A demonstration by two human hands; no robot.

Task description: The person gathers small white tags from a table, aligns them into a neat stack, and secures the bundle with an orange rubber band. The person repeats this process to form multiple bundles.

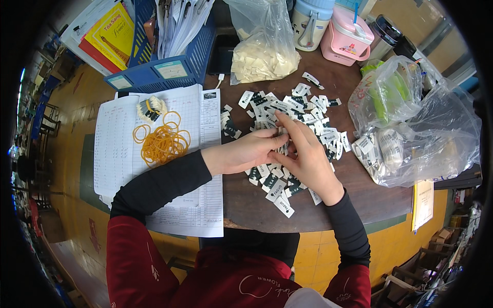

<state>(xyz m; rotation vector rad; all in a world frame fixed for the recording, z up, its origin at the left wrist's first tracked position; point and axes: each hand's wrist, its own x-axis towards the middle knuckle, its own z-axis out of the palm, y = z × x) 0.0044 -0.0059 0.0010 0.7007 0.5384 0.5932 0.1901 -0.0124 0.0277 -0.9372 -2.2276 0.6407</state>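
Observation:
My left hand [241, 152] and my right hand [307, 160] meet over a loose heap of small black-and-white clothing labels [295, 105] on the dark table. Between their curled fingers is a small stack of labels [282, 148], partly hidden by the fingers. The thumb and fingers of the left hand close on it from the left, and those of the right hand wrap it from the other side. More labels lie under and below the hands, and a few sit apart near the papers.
Orange rubber bands [163, 141] and a banded label bundle [151, 109] lie on paper sheets [114, 154] at left. Behind stand a blue file basket [190, 66], a bag of cream labels [264, 59], a bottle [312, 25] and a pink container [345, 38]. Plastic bags [426, 149] fill the right.

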